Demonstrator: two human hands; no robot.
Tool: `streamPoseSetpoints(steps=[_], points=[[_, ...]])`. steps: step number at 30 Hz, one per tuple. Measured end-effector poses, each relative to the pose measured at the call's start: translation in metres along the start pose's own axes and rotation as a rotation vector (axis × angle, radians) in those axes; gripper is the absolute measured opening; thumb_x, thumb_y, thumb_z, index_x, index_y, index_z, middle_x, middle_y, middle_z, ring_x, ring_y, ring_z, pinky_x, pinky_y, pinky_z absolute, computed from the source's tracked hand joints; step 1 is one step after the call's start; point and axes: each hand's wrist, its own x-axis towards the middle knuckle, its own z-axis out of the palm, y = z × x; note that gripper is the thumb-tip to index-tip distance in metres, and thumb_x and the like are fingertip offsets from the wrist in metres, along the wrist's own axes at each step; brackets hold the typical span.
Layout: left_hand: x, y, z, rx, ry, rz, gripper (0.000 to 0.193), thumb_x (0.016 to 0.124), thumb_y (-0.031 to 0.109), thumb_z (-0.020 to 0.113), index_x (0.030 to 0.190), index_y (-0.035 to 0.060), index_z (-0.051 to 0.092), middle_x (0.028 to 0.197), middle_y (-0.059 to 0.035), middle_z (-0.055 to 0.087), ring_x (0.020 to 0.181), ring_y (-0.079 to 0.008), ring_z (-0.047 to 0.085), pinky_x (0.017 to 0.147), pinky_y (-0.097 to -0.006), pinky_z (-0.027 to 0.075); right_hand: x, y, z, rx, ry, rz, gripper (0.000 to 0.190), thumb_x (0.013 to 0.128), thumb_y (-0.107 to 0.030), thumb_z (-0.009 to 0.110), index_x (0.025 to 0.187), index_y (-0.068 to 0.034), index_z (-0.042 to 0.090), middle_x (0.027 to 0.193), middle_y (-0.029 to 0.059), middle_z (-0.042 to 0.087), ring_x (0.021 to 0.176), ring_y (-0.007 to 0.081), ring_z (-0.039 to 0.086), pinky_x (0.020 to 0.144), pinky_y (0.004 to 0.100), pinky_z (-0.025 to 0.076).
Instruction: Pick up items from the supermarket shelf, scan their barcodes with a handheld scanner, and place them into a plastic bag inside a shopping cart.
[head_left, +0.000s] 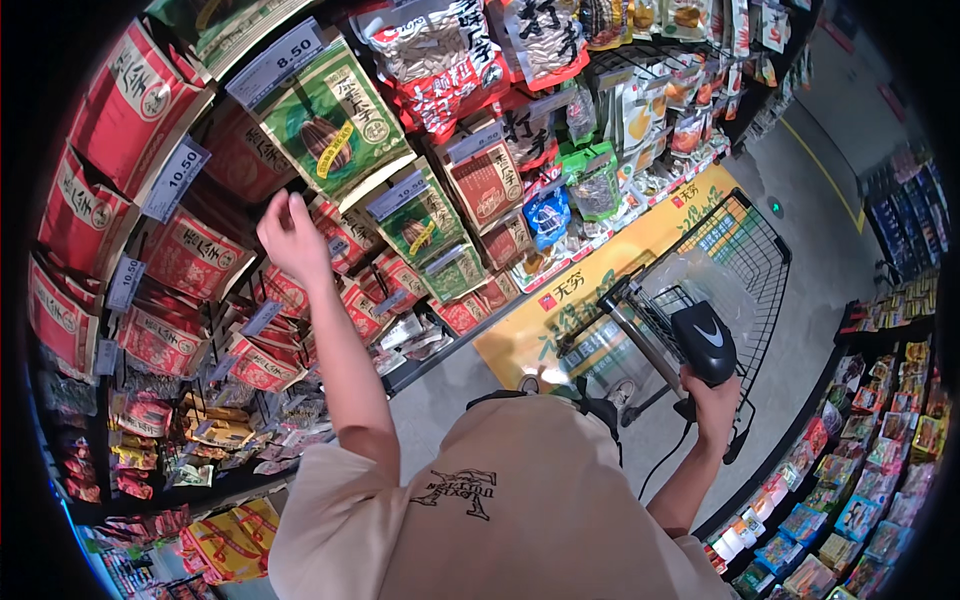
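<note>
My left hand (291, 234) is raised at the snack shelf, fingers loosely curled, near the lower left corner of a green sunflower-seed bag (335, 120). Behind it hangs a dark red seed bag (244, 150) in shadow; whether the fingertips touch anything I cannot tell. A black handheld barcode scanner (703, 341) with a cable is gripped in my right hand (709, 397). This hand is above the side of a wire shopping cart (765, 281), which holds clear plastic. Smaller green seed bags (424, 211) and red seed bags (196, 251) hang below and beside my left hand.
Price tags (274, 56) stick out along the shelf fronts. A yellow floor mat (525, 322) lies under the cart. Packed snack shelves (847, 472) stand at the right, and yellow-and-red packages (232, 536) sit at the lower left. The grey floor (814, 202) runs between the shelves.
</note>
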Motion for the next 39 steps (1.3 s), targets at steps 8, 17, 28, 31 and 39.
streamPoseSetpoints(steps=[8, 17, 28, 31, 39], points=[[0.062, -0.004, 0.045, 0.099, -0.114, -0.107, 0.031, 0.077, 0.031, 0.072, 0.087, 0.0038, 0.062, 0.088, -0.0127, 0.058, 0.079, -0.0252, 0.056, 0.077, -0.0356, 0.044, -0.001, 0.007, -0.003, -0.041, 0.029, 0.018, 0.037, 0.066, -0.006, 0.073, 0.100, 0.001, 0.060, 0.090, 0.0020, 0.062, 0.079, 0.0096, 0.055, 0.074, 0.0244, 0.042], [0.041, 0.025, 0.031, -0.645, -0.223, -0.450, 0.020, 0.084, 0.009, 0.067, 0.094, 0.0036, 0.050, 0.080, -0.0005, 0.051, 0.070, -0.0082, 0.046, 0.062, -0.0218, 0.038, -0.003, 0.002, -0.001, -0.073, 0.142, -0.072, 0.022, 0.064, -0.004, 0.065, 0.085, 0.003, 0.066, 0.070, 0.0047, 0.064, 0.060, 0.0104, 0.058, 0.058, 0.0241, 0.045], [-0.018, 0.103, 0.050, -1.201, -0.585, -0.646, 0.045, 0.087, -0.003, 0.050, 0.130, -0.0019, 0.037, 0.115, -0.0129, 0.057, 0.099, -0.0169, 0.057, 0.087, -0.0294, 0.047, -0.012, -0.012, -0.017, -0.011, 0.086, -0.014, 0.035, 0.064, -0.003, 0.072, 0.096, 0.002, 0.059, 0.082, 0.0034, 0.064, 0.074, 0.0098, 0.058, 0.070, 0.0248, 0.046], [-0.068, 0.127, 0.074, -1.453, -0.736, -0.888, 0.039, 0.088, -0.002, 0.041, 0.126, 0.0001, 0.044, 0.119, -0.0125, 0.055, 0.108, -0.0197, 0.054, 0.096, -0.0341, 0.043, -0.021, -0.018, -0.025, 0.051, 0.108, 0.032, 0.033, 0.065, -0.002, 0.071, 0.096, 0.002, 0.060, 0.082, 0.0030, 0.064, 0.074, 0.0097, 0.058, 0.070, 0.0251, 0.046], [-0.221, 0.223, 0.171, -2.497, -1.546, -1.271, 0.021, 0.095, 0.022, 0.037, 0.094, 0.0059, 0.050, 0.081, -0.0041, 0.049, 0.073, -0.0175, 0.048, 0.071, -0.0337, 0.039, -0.048, -0.028, -0.046, 0.157, 0.122, 0.005, 0.041, 0.064, -0.001, 0.077, 0.101, 0.003, 0.061, 0.089, 0.0041, 0.066, 0.079, 0.0089, 0.058, 0.073, 0.0256, 0.047]])
